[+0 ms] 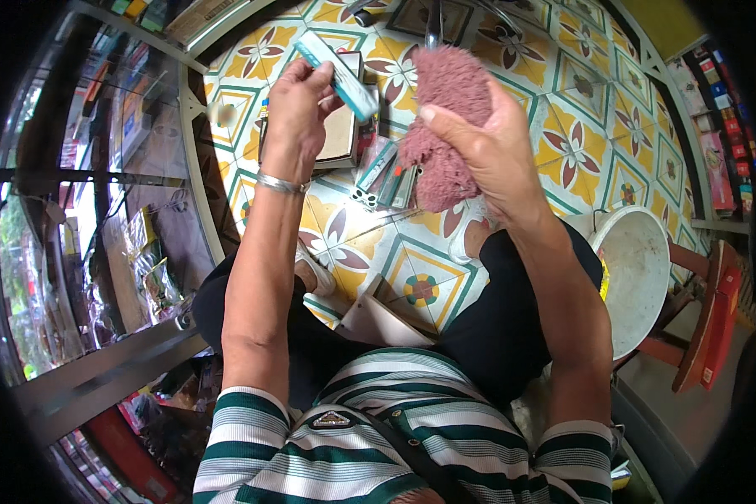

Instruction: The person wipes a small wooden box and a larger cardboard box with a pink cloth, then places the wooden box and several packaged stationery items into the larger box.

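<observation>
My left hand (298, 105) grips a slim white and teal box (344, 80) between thumb and fingers, tilted above the floor. In my right hand (500, 147) is a fluffy dusty-pink cloth (452, 88), bunched up and hanging below the thumb. The cloth is to the right of the slim box, apart from it. Beneath my left hand stands a shallow dark-edged box (338, 134) with a beige inside, partly hidden by the hand. Several small packages (386, 178) in teal, white and dark colours lie on the floor beside it, below the cloth.
Patterned yellow and white tiles (575, 151) cover the floor. A glass display case (143, 193) with goods lines the left side. At my right are a whitish bucket (638, 277) and a reddish wooden seat (710, 315). Stocked shelves (722, 126) stand at the far right.
</observation>
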A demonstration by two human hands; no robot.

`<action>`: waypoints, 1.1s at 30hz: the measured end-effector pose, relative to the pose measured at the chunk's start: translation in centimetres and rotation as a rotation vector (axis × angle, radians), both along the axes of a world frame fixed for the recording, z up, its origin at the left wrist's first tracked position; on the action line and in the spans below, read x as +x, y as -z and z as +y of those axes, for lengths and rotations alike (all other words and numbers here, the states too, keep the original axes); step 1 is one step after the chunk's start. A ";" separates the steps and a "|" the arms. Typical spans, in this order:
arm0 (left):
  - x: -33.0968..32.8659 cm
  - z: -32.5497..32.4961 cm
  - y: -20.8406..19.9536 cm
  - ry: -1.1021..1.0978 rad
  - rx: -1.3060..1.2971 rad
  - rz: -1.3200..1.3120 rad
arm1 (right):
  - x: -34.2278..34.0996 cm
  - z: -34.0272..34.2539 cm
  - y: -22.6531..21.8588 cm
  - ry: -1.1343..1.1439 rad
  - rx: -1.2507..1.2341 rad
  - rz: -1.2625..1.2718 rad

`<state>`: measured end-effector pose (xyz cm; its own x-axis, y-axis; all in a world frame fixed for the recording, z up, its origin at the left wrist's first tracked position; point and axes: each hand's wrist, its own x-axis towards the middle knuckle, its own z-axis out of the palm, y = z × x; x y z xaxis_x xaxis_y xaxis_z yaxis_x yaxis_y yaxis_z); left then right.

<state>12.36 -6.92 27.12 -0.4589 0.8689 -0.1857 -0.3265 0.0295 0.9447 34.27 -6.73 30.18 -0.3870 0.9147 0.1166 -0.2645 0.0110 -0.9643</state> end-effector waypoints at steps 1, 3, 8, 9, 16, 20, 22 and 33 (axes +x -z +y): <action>0.1 -0.3 1.3 0.084 0.011 0.154 | 0.3 0.0 -0.5 0.013 -0.006 0.019; 0.1 -1.1 6.9 0.197 -0.065 0.340 | 1.0 0.4 -0.9 0.045 0.017 -0.062; 0.4 -3.1 21.2 0.253 -0.095 0.753 | 1.0 0.2 -1.5 0.026 -0.082 0.017; 1.3 -3.2 21.0 0.275 -0.153 0.916 | 1.1 0.1 -1.4 0.029 -0.096 0.019; 2.4 -4.4 23.1 0.257 -0.331 1.212 | 1.1 0.2 -1.5 0.020 -0.179 -0.034; 2.5 -4.4 24.6 0.308 -0.319 1.275 | 1.0 0.2 -2.1 0.019 -0.297 0.002; 2.9 -4.4 24.7 0.337 -0.331 1.301 | 1.0 0.3 -1.9 0.016 -0.303 -0.032; 2.8 -4.7 24.6 0.328 -0.252 1.511 | 0.2 -0.1 -2.5 0.039 -0.327 -0.114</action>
